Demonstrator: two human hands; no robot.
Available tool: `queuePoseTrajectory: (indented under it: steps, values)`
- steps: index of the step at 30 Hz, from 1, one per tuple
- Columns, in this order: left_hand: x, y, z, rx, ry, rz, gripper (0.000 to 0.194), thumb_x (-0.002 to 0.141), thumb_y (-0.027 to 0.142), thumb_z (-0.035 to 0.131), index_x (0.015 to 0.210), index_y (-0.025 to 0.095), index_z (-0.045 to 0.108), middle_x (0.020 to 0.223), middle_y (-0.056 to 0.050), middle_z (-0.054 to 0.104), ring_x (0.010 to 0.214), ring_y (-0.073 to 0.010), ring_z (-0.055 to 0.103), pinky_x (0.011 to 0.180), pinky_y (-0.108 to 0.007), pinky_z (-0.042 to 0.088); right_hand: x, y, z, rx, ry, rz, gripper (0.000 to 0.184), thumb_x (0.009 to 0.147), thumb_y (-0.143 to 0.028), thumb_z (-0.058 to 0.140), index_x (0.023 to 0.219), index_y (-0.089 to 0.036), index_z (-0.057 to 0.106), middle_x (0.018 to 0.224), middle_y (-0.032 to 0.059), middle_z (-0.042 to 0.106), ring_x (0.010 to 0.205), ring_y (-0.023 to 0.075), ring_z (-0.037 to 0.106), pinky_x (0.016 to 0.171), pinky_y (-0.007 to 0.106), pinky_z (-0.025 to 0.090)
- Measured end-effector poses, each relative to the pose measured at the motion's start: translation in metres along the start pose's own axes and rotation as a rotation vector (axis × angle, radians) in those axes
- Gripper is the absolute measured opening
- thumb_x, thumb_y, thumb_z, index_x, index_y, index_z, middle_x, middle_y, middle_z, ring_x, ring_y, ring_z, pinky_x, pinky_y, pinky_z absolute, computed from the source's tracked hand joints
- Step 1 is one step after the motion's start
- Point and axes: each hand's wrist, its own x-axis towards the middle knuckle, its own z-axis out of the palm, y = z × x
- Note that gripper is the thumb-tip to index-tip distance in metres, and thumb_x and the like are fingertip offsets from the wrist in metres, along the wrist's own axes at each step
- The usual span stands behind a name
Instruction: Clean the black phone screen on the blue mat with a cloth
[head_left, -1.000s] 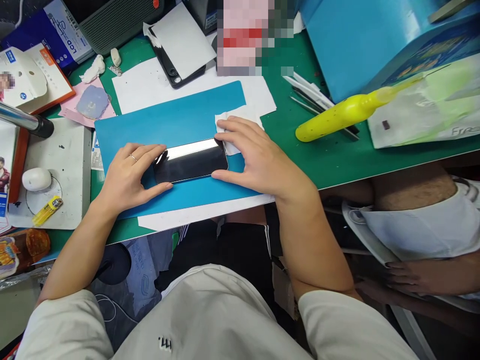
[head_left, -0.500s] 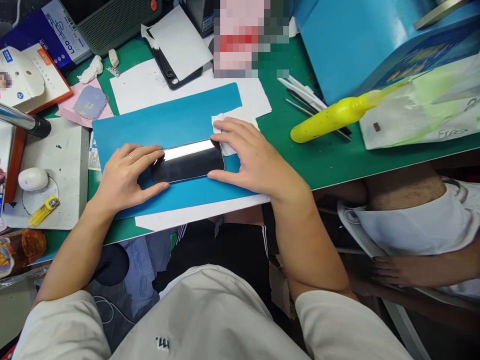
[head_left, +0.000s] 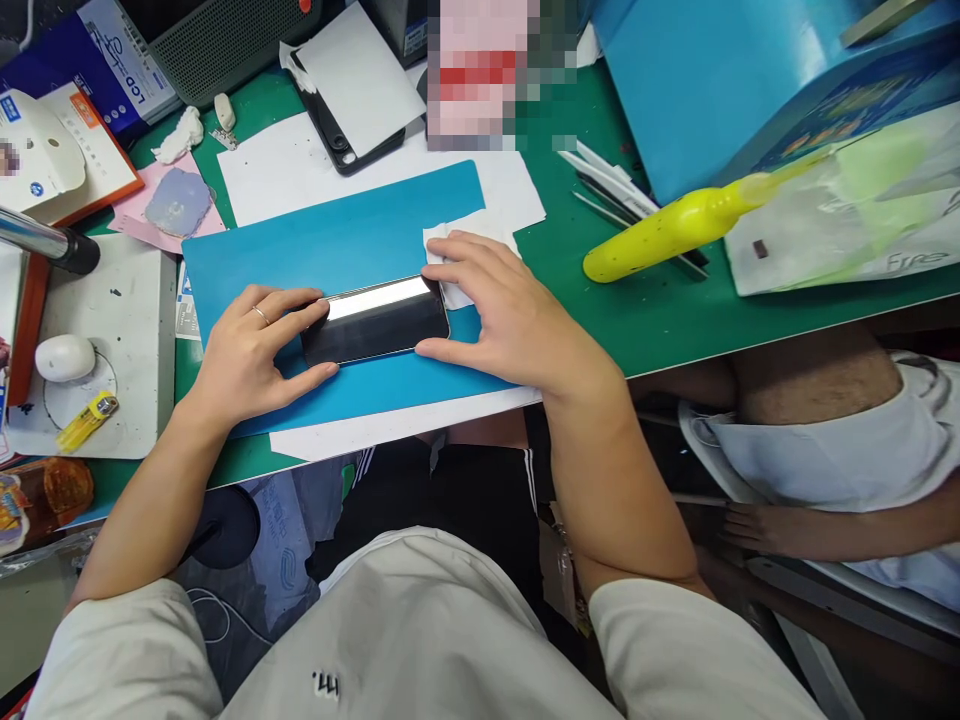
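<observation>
A black smartphone (head_left: pixel 382 327) lies face up on a blue mat (head_left: pixel 337 238), a bright reflection running along its far side. My left hand (head_left: pixel 251 350) grips its left end, thumb on the near edge and fingers at the far corner. At the other end, my right hand (head_left: pixel 502 310) holds the phone between thumb and fingers. Part of a white tissue (head_left: pixel 456 228) shows behind and beneath my right fingers.
A yellow bottle (head_left: pixel 667 238) lies to the right before a blue box (head_left: pixel 675 90). Farther back, a black phone case (head_left: pixel 334 145) lies under white paper. A yellow lighter (head_left: pixel 82 424) and white earbud case (head_left: pixel 65 358) sit left. Another person's hand (head_left: pixel 757 528) is at lower right.
My hands and the smartphone stay in place. The other person's hand at lower right has shifted slightly left. The view has tilted a little.
</observation>
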Motion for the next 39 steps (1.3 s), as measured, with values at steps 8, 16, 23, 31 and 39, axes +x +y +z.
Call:
queuePoseTrajectory:
  steps: [8,16,23,31,39]
  values:
    - [-0.0004,-0.0019,0.0023,-0.001,0.015,0.012,0.061,0.096,0.064,0.073,0.143,0.026,0.073,0.146,-0.015,0.074,0.119,-0.0388,0.068,0.103,-0.062,0.055,-0.0013,0.0037,0.0005,0.013,-0.011,-0.014,0.086,0.090,-0.085,0.067,0.154,-0.029,0.059,0.172,0.0159,0.052,0.164,0.0463,0.040,0.132,0.079,0.032]
    - [-0.0009,-0.0006,0.0021,0.000,0.013,0.011,0.060,0.097,0.065,0.071,0.143,0.027,0.073,0.147,-0.015,0.073,0.119,-0.0384,0.068,0.103,-0.061,0.055,-0.0016,0.0039,0.0010,0.002,-0.004,-0.019,0.083,0.090,-0.085,0.066,0.153,-0.032,0.059,0.171,0.0149,0.053,0.164,0.0447,0.041,0.131,0.079,0.034]
    - [-0.0003,0.0002,0.0023,0.004,0.010,0.010,0.059,0.097,0.063,0.070,0.142,0.027,0.073,0.146,-0.014,0.074,0.118,-0.0383,0.069,0.102,-0.060,0.054,-0.0019,0.0021,0.0014,0.004,-0.012,-0.008,0.083,0.091,-0.083,0.066,0.154,-0.031,0.058,0.173,0.0147,0.051,0.164,0.0463,0.039,0.132,0.080,0.030]
    - [-0.0007,0.0030,0.0019,-0.011,0.023,0.018,0.056,0.097,0.056,0.073,0.144,0.026,0.072,0.146,-0.014,0.073,0.123,-0.0379,0.070,0.104,-0.058,0.055,-0.0018,0.0033,0.0018,0.001,-0.018,-0.005,0.084,0.091,-0.084,0.066,0.155,-0.030,0.058,0.174,0.0140,0.050,0.165,0.0472,0.038,0.133,0.079,0.029]
    - [-0.0012,0.0003,0.0029,-0.043,0.011,-0.023,0.058,0.098,0.063,0.069,0.143,0.028,0.073,0.145,-0.013,0.073,0.123,-0.0365,0.069,0.104,-0.059,0.053,-0.0019,0.0051,0.0030,-0.009,-0.007,-0.019,0.081,0.092,-0.084,0.064,0.154,-0.033,0.058,0.172,0.0133,0.052,0.164,0.0455,0.040,0.130,0.080,0.034]
